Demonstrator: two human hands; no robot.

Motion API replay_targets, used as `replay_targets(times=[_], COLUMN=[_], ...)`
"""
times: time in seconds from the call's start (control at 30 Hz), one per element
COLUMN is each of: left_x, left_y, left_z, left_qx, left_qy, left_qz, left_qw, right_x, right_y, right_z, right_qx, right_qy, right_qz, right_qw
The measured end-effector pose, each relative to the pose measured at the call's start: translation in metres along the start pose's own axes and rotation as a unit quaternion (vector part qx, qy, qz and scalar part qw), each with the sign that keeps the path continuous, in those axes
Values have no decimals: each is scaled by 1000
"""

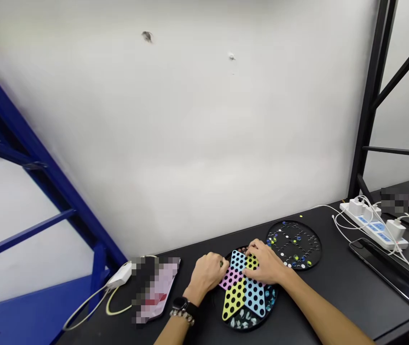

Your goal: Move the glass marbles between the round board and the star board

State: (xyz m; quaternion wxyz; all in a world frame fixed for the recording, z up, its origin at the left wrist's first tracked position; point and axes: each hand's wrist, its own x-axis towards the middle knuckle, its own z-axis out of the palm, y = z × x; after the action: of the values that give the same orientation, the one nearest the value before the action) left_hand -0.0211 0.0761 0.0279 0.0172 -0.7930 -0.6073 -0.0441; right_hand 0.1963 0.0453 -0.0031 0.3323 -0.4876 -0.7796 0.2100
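Two bare forearms rise from the bottom edge. The left wrist wears a dark watch (181,304) and a bead bracelet (181,316). Under everything runs the matt black table (333,297).

Beneath the fingers lies the star board (243,292), a flat six-pointed plate. Its points are pink, yellow and blue, each punched with rows of round holes. It sits in a round black tray (258,328) whose rim shows on the wrist side of the fingers, with glassy marbles (242,322) loose in the gap.

Just beyond the right fingertips, near the tray but apart from it, is a second black disc (296,245). It is dimpled and dotted with a few white, blue and yellow balls.

The right hand (266,266) lies over the star's upper points, fingers bent and close together, tips down on the plate. The left hand (207,274) is curled at the star's left point, knuckles up, fingertips tucked against its edge. Whether either hand pinches a marble cannot be told.

To my eye, this work goes best with the plate kept level and steadied evenly from both sides, since smooth glass balls roll at any tilt. Small fingertip moves would serve better than a sweep of the palm.
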Motion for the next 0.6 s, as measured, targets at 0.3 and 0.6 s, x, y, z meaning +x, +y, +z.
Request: replay_targets(times=[0.3,0.6], left_x=[20,41], left_y=[59,134], left_z=[-27,-13], left_qx=[-112,-104], left_qy=[90,44], left_qz=[23,140], left_qw=[989,984], right_x=[20,21], right_y=[-7,7], right_z=[-5,0], right_qx=[334,557], right_qy=[147,127], right_qz=[212,322], right_qw=[906,755])
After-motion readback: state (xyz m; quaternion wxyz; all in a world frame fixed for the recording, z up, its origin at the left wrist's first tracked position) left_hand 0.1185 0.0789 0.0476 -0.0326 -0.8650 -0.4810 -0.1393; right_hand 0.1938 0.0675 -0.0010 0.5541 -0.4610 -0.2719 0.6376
